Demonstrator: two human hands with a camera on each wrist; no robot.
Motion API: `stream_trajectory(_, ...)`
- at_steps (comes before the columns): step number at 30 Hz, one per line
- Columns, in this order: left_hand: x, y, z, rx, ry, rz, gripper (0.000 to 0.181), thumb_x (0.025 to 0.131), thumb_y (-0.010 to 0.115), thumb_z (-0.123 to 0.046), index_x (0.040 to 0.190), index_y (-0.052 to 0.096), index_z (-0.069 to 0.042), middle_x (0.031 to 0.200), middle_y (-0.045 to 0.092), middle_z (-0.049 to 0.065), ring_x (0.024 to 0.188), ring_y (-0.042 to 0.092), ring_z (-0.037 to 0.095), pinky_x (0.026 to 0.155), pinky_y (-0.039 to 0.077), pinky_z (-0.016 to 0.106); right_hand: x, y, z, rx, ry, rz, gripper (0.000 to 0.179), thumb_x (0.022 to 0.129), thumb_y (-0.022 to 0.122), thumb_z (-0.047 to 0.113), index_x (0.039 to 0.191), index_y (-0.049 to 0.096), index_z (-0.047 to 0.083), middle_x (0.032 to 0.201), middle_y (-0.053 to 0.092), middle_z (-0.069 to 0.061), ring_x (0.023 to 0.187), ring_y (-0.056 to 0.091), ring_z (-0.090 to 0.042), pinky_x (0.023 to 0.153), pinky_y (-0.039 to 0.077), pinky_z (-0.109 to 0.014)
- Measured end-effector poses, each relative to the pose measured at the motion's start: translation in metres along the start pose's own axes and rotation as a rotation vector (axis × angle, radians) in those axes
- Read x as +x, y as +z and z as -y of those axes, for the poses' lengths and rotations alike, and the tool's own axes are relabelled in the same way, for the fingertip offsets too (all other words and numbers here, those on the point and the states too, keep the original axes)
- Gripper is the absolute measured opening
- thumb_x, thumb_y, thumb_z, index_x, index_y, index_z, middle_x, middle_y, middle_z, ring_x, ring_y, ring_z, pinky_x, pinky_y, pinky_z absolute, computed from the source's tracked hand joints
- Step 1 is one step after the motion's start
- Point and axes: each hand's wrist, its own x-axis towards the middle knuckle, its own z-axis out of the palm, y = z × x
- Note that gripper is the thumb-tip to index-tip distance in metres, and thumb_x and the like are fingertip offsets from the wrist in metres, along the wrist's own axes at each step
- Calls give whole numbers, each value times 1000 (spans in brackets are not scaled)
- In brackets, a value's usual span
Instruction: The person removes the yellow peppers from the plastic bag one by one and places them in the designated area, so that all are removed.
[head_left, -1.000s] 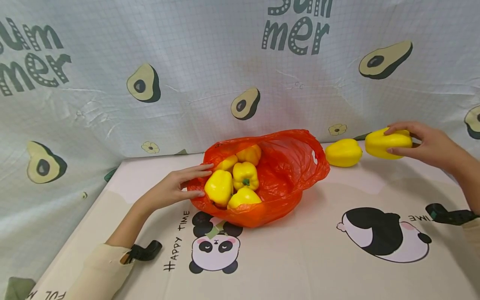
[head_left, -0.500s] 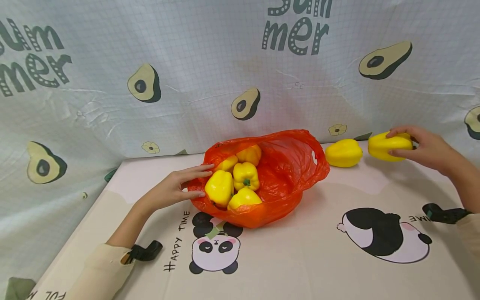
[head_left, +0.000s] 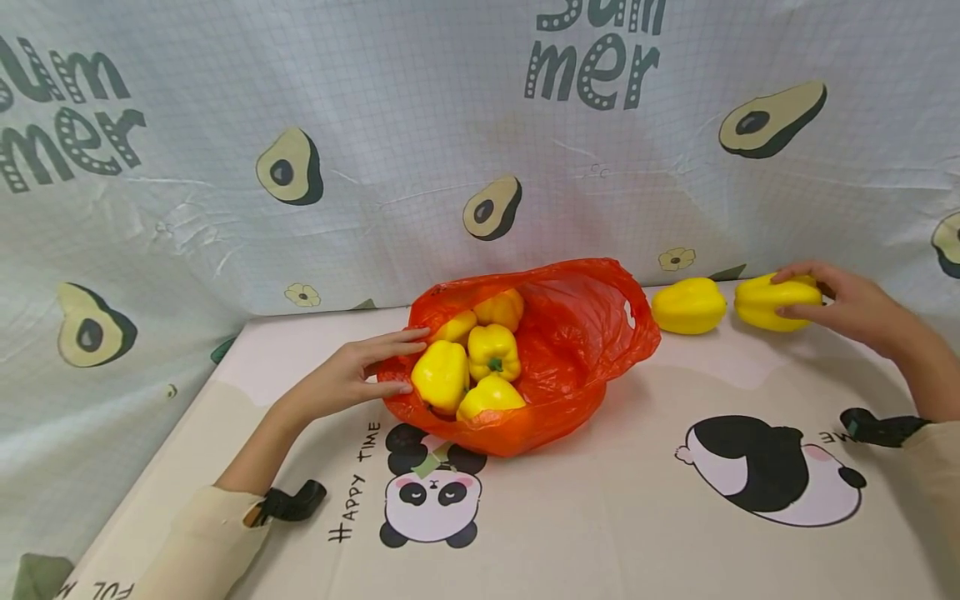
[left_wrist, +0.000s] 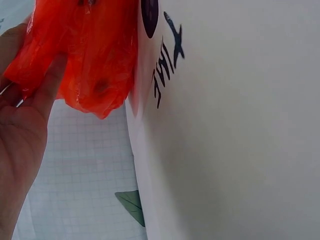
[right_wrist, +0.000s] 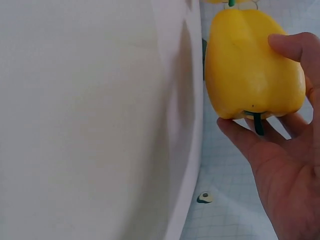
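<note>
At the back right my right hand (head_left: 855, 308) grips a yellow bell pepper (head_left: 772, 304), thumb on one side and fingers on the other. The right wrist view shows the green stem of this bell pepper (right_wrist: 250, 65) pointing toward the palm. A second yellow bell pepper (head_left: 688, 307) lies just left of it. My left hand (head_left: 341, 379) rests with fairly straight, spread fingers against the left side of a red plastic bag (head_left: 555, 417). The bag lies with its mouth wide, and several yellow bell peppers (head_left: 438, 377) are inside. In the left wrist view the thumb lies along the bag (left_wrist: 100, 65).
A pale tablecloth (head_left: 585, 517) with panda prints covers the table. Behind it hangs a light curtain (head_left: 390, 117) with avocado prints, close to the table's back edge. The bag's right handle loop (head_left: 645, 337) reaches up to the second bell pepper.
My right hand has lowered the bell pepper to the tabletop level beside the other one. The left hand and the bag have stayed where they were.
</note>
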Motion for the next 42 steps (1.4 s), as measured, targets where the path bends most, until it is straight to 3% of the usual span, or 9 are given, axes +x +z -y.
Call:
stream_trajectory(3,0,0,0,1,3,-2,59,90,79,-22,145,58,-15,156,47,4,146,41,31,112,40,52,0,2,-2,25,13,4,61,99,68,34,142,41,2,151,32,-33,129,31,-52,111,27,-68)
stream_trajectory(7,0,1,0,1,3,4,59,90,79,-22,145,58,-15,156,47,4,146,41,31,113,40,52,-1,7,-6,42,8,1,59,99,67,33,141,41,2,149,34,-31,127,32,-50,107,28,-65)
stream_trajectory(10,0,0,0,0,2,7,59,90,79,-22,145,58,-14,157,47,5,146,41,31,112,41,52,-1,12,-10,60,-19,-18,53,99,67,31,138,44,3,144,40,-19,124,34,-39,106,31,-45)
stream_trajectory(13,1,-2,0,-3,0,5,59,90,79,-21,145,58,-15,157,46,4,146,40,30,112,41,51,-1,15,-16,88,-56,-41,47,99,67,26,136,48,6,133,45,5,118,38,-21,97,31,-19)
stream_trajectory(16,3,-2,0,-6,2,8,59,90,79,-21,145,59,-14,157,46,4,146,40,29,112,41,49,-1,15,-19,102,-62,-45,43,99,66,25,136,50,9,125,39,23,111,37,-7,86,28,-8)
stream_trajectory(26,5,0,0,-4,16,15,59,90,79,-21,145,59,-14,157,46,3,146,41,29,111,42,48,-3,14,-20,111,-63,-21,43,100,66,23,137,48,7,125,35,28,109,36,-2,79,29,-6)
stream_trajectory(38,4,-3,-1,15,19,12,59,90,79,-21,145,58,-13,156,47,4,144,43,28,110,44,46,2,18,-17,138,-71,-20,46,100,66,28,140,51,11,133,39,22,113,38,-7,80,31,-4)
stream_trajectory(42,3,-4,0,34,20,5,59,90,79,-21,145,59,-12,155,49,4,142,46,27,108,47,40,6,21,-13,164,-83,-1,48,99,68,26,140,50,9,142,40,11,114,38,-4,81,33,-4)
